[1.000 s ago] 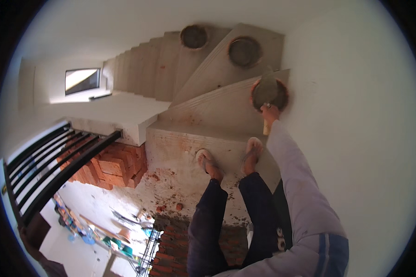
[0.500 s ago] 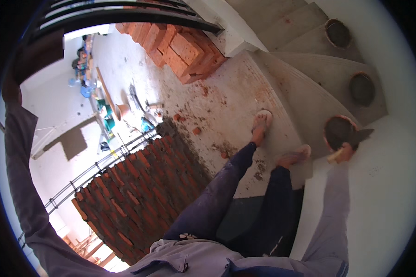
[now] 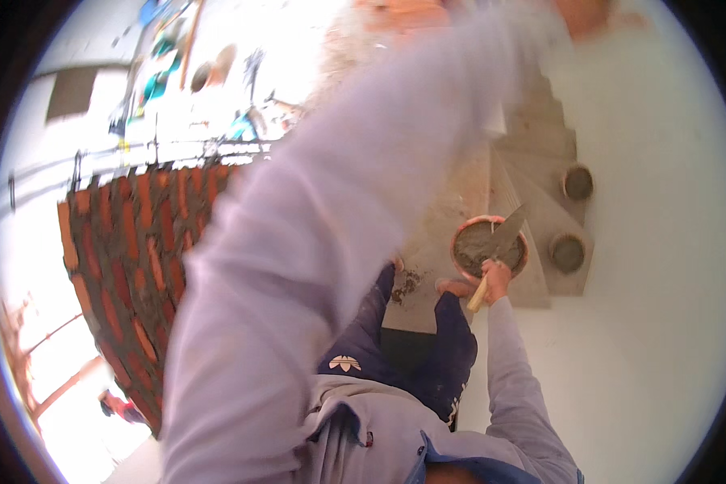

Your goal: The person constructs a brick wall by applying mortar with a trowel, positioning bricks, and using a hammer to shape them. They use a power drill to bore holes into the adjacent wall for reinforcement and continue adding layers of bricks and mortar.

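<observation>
My right hand [image 3: 498, 280] is closed round a pointing trowel [image 3: 504, 238] with a pale wooden handle. Its metal blade lies over a round, red-rimmed bucket [image 3: 453, 242] filled with grey mortar. The same hand is at the bucket's near rim; whether its fingers also grip the rim is hidden. The bucket looks larger than the pails behind it and seems to hang above the step. Across the middle of the view stretches my raised left arm, ending in my left hand [image 3: 585, 14] at the top edge, smeared by motion beside the white wall, its fingers unreadable.
Two more pails of mortar [image 3: 577, 183] stand on the winding concrete steps [image 3: 532, 161] at right. A white wall [image 3: 637, 323] borders them. At left a brick wall top [image 3: 141, 258] rises beside a metal railing [image 3: 40, 175]. Mortar crumbs [image 3: 406, 285] lie near my feet.
My left arm has swung from the far left up across the view to the top right. The right hand, trowel and bucket have come nearer my feet, and the view has shifted.
</observation>
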`<state>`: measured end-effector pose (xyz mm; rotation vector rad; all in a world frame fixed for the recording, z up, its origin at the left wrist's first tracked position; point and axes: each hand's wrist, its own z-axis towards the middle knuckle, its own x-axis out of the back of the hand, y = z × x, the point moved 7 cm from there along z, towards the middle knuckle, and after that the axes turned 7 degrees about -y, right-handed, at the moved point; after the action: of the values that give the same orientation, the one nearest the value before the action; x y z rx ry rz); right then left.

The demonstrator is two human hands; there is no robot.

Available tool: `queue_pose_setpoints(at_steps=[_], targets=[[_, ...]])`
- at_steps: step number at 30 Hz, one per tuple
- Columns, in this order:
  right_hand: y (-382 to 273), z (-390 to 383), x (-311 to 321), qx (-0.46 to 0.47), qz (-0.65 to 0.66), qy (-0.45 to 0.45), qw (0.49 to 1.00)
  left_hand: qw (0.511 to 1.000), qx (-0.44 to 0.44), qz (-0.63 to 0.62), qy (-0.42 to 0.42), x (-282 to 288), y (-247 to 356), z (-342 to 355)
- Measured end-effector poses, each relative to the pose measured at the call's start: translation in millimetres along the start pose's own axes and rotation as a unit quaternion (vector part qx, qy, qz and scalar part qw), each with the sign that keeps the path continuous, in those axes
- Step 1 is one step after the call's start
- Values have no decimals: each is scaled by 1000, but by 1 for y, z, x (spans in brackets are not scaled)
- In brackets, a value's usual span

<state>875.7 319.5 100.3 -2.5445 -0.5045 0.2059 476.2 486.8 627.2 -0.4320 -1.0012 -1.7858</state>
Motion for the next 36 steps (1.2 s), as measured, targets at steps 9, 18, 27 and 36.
queue_pose_setpoints(at_steps=[9,18,27,36], targets=[[-11,-17,-287,142,-512,-195,824,510,529,-231,-637,-29,108,-677],[106,-11,-503,176,-653,-343,652,490,689,-282,-453,-45,151,-690],[261,73,-586,223,-666,-423,573,647,714,174,-201,-154,199,-722],[214,0,-591,216,-773,-441,402,436,794,-355,-230,-66,159,-686]])
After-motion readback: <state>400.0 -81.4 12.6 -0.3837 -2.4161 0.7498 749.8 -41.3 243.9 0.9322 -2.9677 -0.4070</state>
